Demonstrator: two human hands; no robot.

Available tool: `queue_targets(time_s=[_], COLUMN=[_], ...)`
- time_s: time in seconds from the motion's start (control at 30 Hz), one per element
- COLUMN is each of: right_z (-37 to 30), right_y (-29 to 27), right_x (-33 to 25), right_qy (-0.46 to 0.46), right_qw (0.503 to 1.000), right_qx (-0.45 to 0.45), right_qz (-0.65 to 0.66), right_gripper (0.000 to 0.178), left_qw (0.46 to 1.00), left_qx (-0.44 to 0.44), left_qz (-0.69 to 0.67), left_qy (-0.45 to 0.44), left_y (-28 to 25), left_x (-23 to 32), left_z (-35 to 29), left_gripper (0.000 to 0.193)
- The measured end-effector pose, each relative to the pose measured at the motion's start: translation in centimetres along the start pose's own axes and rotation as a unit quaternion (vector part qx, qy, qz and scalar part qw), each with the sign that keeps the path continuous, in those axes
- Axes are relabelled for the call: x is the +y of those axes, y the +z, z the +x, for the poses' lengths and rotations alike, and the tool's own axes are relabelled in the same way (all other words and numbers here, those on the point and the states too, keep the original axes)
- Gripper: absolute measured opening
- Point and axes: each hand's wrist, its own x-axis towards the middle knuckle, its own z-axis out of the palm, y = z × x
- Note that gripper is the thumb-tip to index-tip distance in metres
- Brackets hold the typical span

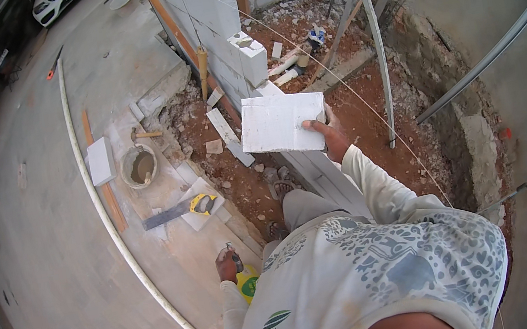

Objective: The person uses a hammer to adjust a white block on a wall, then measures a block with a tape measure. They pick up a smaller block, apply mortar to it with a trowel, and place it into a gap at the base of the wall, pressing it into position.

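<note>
Nearest, the left hand (pixel 227 265) is clenched around a dark handle, just above a yellow and green object (pixel 249 284) whose kind I cannot tell. Further out, the right hand (pixel 328 131) grasps one white block (pixel 279 123) by its right edge, thumb on the top face; the block is a flat, pale, rectangular slab with faint scuffs, held level above the low wall (pixel 215 40) and red earth. Left of it on the concrete lie one handsaw (pixel 180 210) with a yellow grip, one round bucket (pixel 139 166) holding grey mortar, and one loose white block piece (pixel 100 161). One long white pipe (pixel 104 212) curves across the slab. Beyond, the wall shows at least three stacked white blocks, and one taut string (pixel 340 82) runs over the trench.
</note>
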Motion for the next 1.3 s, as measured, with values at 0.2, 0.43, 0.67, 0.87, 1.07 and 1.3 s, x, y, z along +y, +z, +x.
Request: queue_targets(time_s=[0.2,0.43,0.67,0.87,1.07,1.3], right_z=[6.6,16.7,23.4,26.8,31.5,36.1], right_y=[2.6,5.6,4.7,7.8,9.6,13.2], right_x=[-1.8,-5.9,-9.8,-12.3,-14.7,-17.4], right_qy=[-0.025,-0.157,-0.209,-0.165,-0.167,-0.103], right_qw=[0.985,0.955,0.833,0.742,0.710,0.680], right_qx=[-0.033,0.105,0.165,0.146,0.142,0.092], right_qz=[0.165,-0.229,-0.485,-0.633,-0.669,-0.720], right_gripper=[0.088,0.101,0.118,0.114,0.096,0.076], left_qw=[0.997,0.998,0.998,0.810,0.808,0.896], left_qx=[-0.021,-0.025,-0.036,-0.073,-0.075,-0.100], left_qz=[-0.038,0.028,-0.018,0.500,0.516,0.407], left_qy=[-0.070,-0.048,-0.043,0.296,0.275,0.146], left_y=[5.0,5.1,2.7,-2.7,-5.1,-6.8], left_x=[11.0,15.7,8.8,-2.0,-2.3,0.4], left_z=[3.2,10.0,16.2,18.9,19.6,22.8], left_gripper=[0.017,0.015,0.017,0.023,0.024,0.024])
